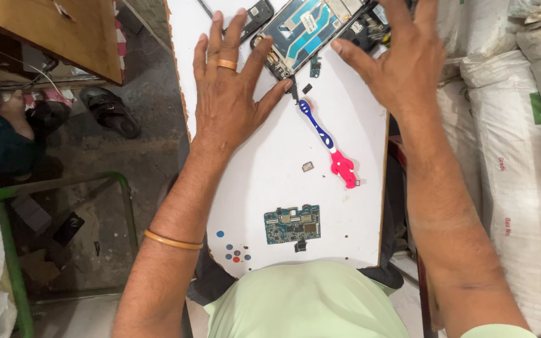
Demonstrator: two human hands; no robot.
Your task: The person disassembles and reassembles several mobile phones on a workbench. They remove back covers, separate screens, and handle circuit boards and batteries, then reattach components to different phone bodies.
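Observation:
An opened phone body [308, 28] with its back off lies at the far end of the white table [358, 213]. My left hand [230, 94], wearing a ring, rests flat with fingers spread, thumb tip touching the phone's near corner. My right hand [396, 56] reaches over the phone's right edge, fingers spread, thumb against its side. A blue and pink toothbrush [327, 141] lies just below the phone. A blue-green circuit board [292, 223] sits near the table's front edge.
A small metal part [307, 166] and tiny screws lie around the toothbrush. Coloured dots [236, 253] mark the front left corner. White sacks [515, 156] stack at the right. A wooden top [64, 31], a sandal [111, 112] and a green metal frame [7, 250] stand at left.

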